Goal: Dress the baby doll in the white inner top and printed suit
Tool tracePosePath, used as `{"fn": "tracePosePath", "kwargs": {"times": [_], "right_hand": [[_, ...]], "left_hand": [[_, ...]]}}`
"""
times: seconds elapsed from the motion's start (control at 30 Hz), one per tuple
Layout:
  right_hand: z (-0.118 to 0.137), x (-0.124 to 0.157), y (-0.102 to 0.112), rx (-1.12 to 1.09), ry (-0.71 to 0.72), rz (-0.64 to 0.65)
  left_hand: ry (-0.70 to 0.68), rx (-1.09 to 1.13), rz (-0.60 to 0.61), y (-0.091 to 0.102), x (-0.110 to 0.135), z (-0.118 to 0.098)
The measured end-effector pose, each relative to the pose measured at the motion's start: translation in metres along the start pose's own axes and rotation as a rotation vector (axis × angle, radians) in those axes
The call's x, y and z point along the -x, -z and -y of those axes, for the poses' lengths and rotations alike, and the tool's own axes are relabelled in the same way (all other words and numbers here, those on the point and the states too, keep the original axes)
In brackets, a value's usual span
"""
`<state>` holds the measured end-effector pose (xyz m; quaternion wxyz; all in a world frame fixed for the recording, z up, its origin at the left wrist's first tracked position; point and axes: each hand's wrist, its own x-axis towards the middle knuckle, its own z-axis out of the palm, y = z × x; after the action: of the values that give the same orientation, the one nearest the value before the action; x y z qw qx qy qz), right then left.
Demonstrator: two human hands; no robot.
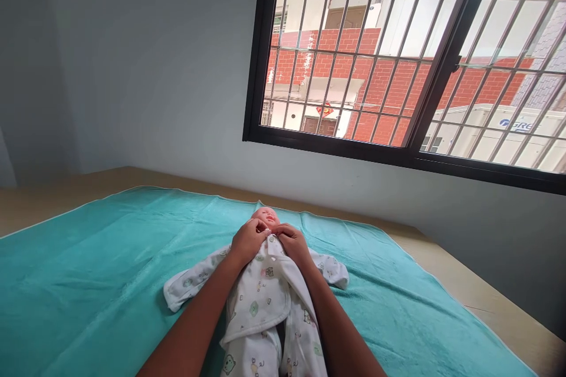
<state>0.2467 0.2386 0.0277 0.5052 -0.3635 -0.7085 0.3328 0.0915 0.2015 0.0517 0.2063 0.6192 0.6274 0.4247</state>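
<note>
A baby doll (266, 214) lies on its back, its head toward the far edge of a turquoise blanket (110, 271). It is dressed in a white patterned baby top (260, 300) with long sleeves spread out to both sides, and matching trousers (250, 356) show below. My left hand (251, 240) is at the neckline, fingers pinched on the top's collar. My right hand (292, 242) pinches the other side of the collar, close under the doll's chin. The fingertips nearly meet, and they partly hide the fabric between them.
The blanket covers a pale wooden surface (446, 256) that runs along the wall. A grey wall (154, 70) rises behind it. On the right is a black-framed window (336, 144) with metal bars, and brick buildings stand outside.
</note>
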Motion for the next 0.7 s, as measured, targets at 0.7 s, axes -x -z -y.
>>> {"fn": "tracePosePath", "kwargs": {"times": [0.7], "right_hand": [[-0.0042,-0.001,-0.0009,-0.013,-0.053,-0.016]], "left_hand": [[-0.03,-0.049,-0.019,0.0025,0.0094,-0.0099]]}}
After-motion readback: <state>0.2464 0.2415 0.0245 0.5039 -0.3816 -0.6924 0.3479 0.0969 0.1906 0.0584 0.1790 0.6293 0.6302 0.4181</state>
